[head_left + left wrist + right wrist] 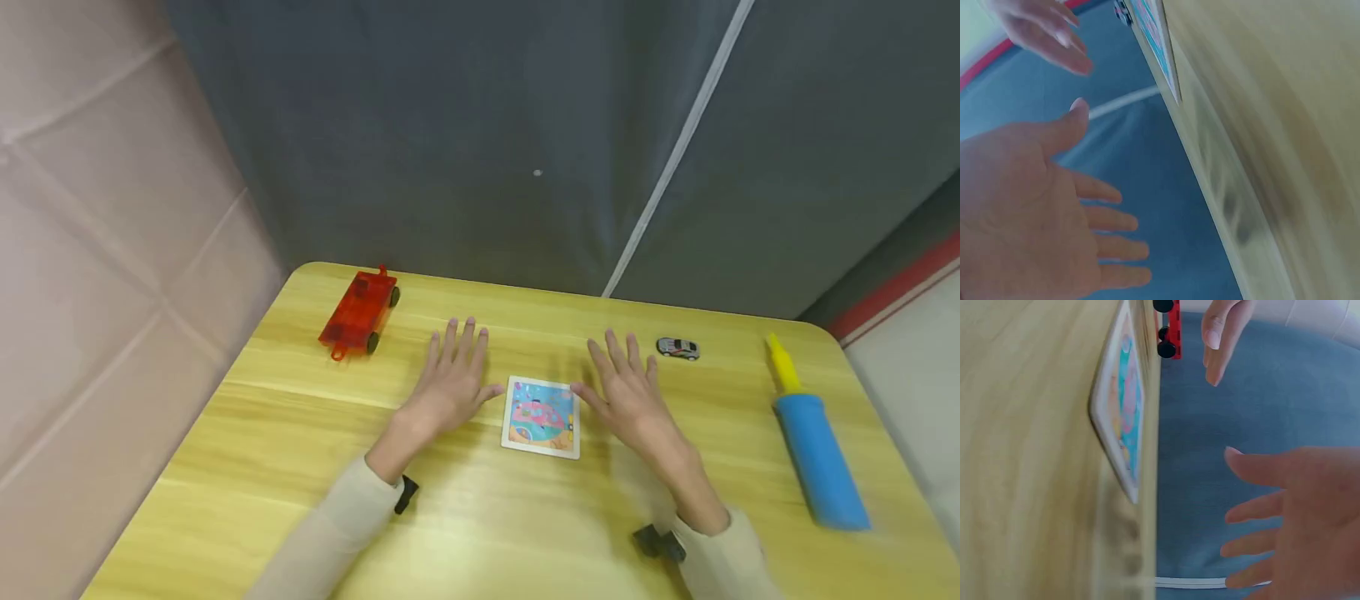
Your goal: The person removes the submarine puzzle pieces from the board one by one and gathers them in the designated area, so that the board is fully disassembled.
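Note:
Both hands hover above the table, palms down, with fingers spread and straight. In the head view my left hand [447, 385] is to the left of a small square picture puzzle [540, 417] with a white frame and a pink and blue sea scene. My right hand [628, 392] is on its other side, the thumb close to the frame's right edge. Neither hand holds anything. The wrist views show a gap between the left palm [1029, 212] and the tabletop, and likewise below the right palm [1316, 519].
A red toy wagon [360, 310] with black wheels stands at the table's back left. Towards the back right is a small silver toy car [678, 348]. A blue hand pump [821, 462] with a yellow nozzle lies along the right side. A dark curtain [450, 150] hangs behind the table [247, 442].

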Tool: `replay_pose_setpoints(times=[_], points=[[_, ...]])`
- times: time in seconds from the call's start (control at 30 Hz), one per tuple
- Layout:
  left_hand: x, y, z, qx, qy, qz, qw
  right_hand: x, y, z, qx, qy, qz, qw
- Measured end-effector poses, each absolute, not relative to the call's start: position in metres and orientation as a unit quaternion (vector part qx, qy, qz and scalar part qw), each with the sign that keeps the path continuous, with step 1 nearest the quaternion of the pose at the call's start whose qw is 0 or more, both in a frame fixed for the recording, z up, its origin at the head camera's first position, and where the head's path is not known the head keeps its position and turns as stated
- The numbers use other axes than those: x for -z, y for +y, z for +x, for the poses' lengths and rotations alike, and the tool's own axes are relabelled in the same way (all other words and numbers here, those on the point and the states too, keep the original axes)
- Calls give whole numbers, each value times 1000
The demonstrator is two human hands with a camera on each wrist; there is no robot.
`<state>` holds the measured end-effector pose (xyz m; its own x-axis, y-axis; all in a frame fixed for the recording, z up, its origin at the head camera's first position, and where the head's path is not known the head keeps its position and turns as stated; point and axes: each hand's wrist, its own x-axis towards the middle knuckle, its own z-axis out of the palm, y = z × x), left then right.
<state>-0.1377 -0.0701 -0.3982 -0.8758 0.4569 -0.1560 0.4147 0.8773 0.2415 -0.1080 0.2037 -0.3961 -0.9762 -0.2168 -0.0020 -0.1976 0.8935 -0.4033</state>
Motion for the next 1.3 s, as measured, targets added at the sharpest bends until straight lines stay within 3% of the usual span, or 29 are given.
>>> replay_pose_setpoints(times=[0.23,0.6,0.73,1.3], points=[[406,-48,-121,-97,939,292,151,410,206,-120,269,957,-102,-38],[417,-32,-98,-109,906,348,215,420,195,-133,265,957,-92,67],[418,-28,-94,-107,897,360,234,425,196,-129,268,957,-81,76],[443,-25,-100,-114,898,365,219,434,196,-134,304,947,-82,64]])
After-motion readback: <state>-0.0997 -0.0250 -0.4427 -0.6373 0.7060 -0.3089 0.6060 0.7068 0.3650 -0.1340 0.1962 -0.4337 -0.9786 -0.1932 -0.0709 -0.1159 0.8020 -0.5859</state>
